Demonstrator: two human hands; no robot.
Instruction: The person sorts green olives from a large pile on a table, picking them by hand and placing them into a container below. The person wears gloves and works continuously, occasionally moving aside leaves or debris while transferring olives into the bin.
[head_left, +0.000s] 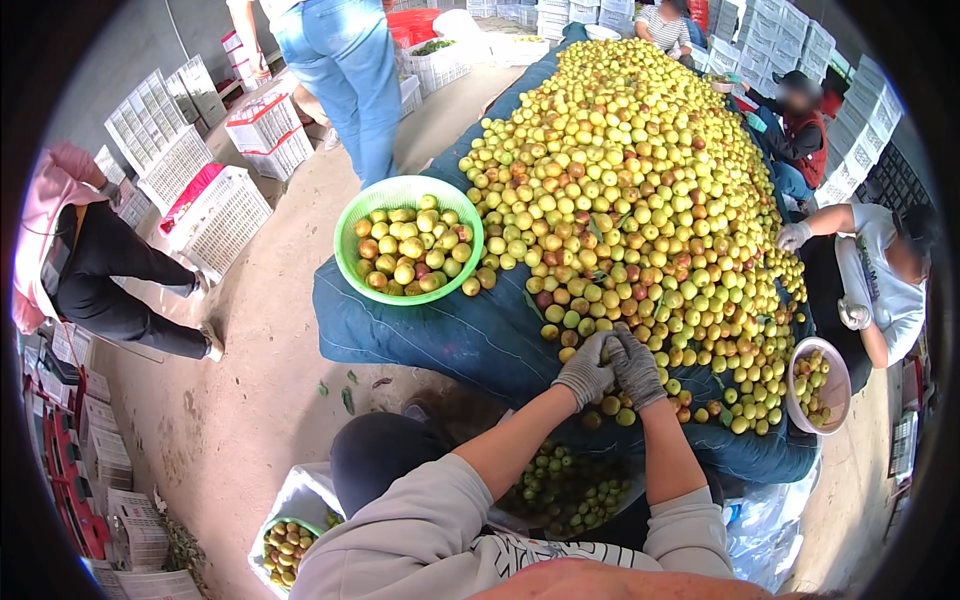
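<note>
A large heap of yellow-green and reddish jujubes covers a blue quilted cloth. At its near edge, my left hand and my right hand meet, both in grey knit gloves. Their fingers curl inward and touch. Whatever may be between them is hidden by the gloves. Loose fruit lies right around and just below the hands. Under my forearms, a container of greener jujubes sits in shadow near my lap. Left of the heap, a green plastic basket holds more jujubes.
A pink basin with fruit stands at the right edge, beside a gloved person. Other people sit along the heap's far right side. Two people stand at left. White plastic crates sit on the floor. A fruit-filled green basket is at lower left.
</note>
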